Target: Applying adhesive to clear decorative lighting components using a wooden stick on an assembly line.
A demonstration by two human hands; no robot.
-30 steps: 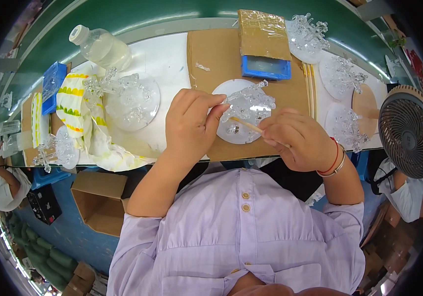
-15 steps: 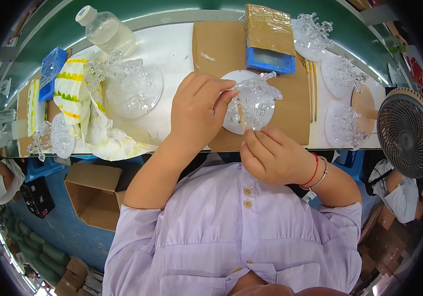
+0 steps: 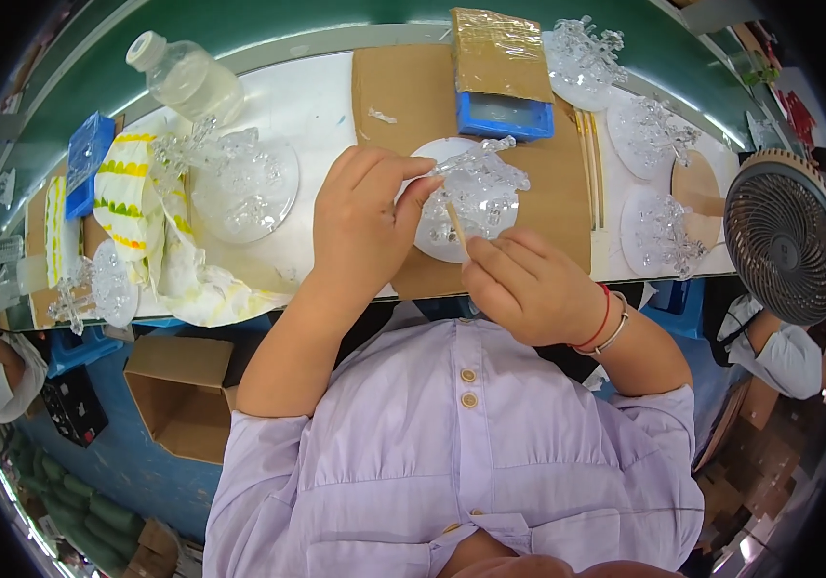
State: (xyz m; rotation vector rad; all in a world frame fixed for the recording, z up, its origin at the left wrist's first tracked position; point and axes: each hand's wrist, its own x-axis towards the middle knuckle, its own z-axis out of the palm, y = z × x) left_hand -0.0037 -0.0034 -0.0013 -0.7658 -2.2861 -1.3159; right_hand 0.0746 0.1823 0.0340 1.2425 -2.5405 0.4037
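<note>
One hand (image 3: 526,286) (the right) pinches a slim, wood-coloured stick (image 3: 456,225).

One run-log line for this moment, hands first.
left hand: pinching edge of clear ornament | right hand: holding wooden stick, tip toward ornament | under ornament: cardboard sheet | nearby: capped bottle, fan

I'm getting a brightly lit worktop (image 3: 326,106), glare on the taped cardboard (image 3: 500,60), and fisheye-bent edges fading to black.
</note>
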